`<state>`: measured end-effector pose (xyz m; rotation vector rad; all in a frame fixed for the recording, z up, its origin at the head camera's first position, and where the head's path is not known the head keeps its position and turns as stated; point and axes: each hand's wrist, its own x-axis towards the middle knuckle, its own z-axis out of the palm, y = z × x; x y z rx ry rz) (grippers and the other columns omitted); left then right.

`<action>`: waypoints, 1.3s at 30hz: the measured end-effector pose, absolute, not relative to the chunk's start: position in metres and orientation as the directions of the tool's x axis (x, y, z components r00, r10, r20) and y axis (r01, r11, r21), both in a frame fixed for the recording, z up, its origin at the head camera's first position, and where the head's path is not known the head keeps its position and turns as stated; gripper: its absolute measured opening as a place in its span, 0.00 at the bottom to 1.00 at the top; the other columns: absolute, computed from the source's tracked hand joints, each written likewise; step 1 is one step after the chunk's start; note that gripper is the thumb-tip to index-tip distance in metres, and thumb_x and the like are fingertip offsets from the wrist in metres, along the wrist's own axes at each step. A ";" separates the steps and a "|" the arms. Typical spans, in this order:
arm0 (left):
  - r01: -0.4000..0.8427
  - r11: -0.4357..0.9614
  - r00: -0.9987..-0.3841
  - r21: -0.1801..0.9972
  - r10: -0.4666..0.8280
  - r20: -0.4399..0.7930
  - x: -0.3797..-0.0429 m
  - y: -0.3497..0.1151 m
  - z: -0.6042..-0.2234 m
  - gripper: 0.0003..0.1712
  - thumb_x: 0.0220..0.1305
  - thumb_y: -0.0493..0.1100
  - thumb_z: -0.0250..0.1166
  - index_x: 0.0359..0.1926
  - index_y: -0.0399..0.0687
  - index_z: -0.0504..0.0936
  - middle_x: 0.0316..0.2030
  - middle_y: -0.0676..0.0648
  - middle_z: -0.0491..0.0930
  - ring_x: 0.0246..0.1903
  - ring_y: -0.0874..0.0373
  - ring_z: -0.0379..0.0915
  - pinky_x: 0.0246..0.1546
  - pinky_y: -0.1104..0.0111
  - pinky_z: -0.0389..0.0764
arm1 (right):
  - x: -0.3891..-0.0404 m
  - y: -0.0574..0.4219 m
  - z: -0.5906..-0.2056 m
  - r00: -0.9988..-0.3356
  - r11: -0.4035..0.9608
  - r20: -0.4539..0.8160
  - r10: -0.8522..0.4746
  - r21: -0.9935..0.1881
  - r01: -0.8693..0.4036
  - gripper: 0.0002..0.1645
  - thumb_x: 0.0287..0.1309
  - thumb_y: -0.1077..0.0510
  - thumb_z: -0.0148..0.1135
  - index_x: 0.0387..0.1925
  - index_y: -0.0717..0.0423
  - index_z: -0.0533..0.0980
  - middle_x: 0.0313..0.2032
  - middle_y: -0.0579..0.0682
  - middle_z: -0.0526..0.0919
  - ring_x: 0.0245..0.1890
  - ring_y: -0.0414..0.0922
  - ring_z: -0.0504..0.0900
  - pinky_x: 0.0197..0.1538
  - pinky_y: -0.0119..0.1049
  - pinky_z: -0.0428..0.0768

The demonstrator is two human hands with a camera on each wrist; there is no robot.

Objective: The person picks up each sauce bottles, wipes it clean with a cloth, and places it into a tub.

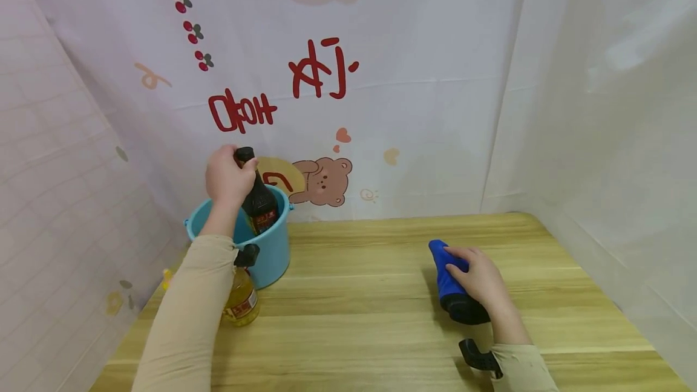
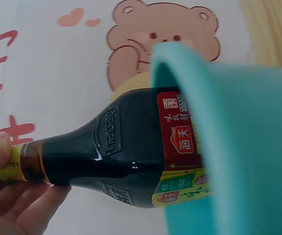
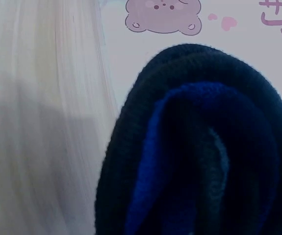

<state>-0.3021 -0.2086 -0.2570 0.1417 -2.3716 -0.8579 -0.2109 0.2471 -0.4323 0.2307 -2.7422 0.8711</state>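
My left hand (image 1: 229,177) grips a dark soy sauce bottle (image 1: 260,201) by its neck, thumb on one side and fingers on the other. Tilted, the bottle has its lower part inside a light blue bucket (image 1: 274,259); in the left wrist view its red and yellow label (image 2: 182,139) meets the bucket's rim (image 2: 194,83). On the right, my right hand (image 1: 481,274) holds a soft blue cloth item (image 1: 448,280) with a black cuff, just over the table. The right wrist view looks into its dark-edged opening (image 3: 194,54); its exact kind I cannot tell.
In front of the bucket a bottle of yellow oil (image 1: 243,304) stands on the wooden table (image 1: 348,319), partly behind my left sleeve. A small yellow thing (image 1: 166,278) shows at the table's left edge. A printed white curtain (image 1: 425,107) hangs behind the table.
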 end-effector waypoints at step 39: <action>-0.027 0.864 -0.967 0.502 -0.151 0.207 -0.306 -0.207 -0.299 0.21 0.62 0.41 0.69 0.50 0.29 0.76 0.45 0.31 0.76 0.42 0.38 0.73 0.40 0.50 0.78 | -0.207 0.247 -0.430 -0.949 0.801 0.307 -0.073 -0.548 -0.239 0.22 0.62 0.61 0.66 0.58 0.62 0.78 0.51 0.67 0.79 0.53 0.67 0.76 0.55 0.65 0.72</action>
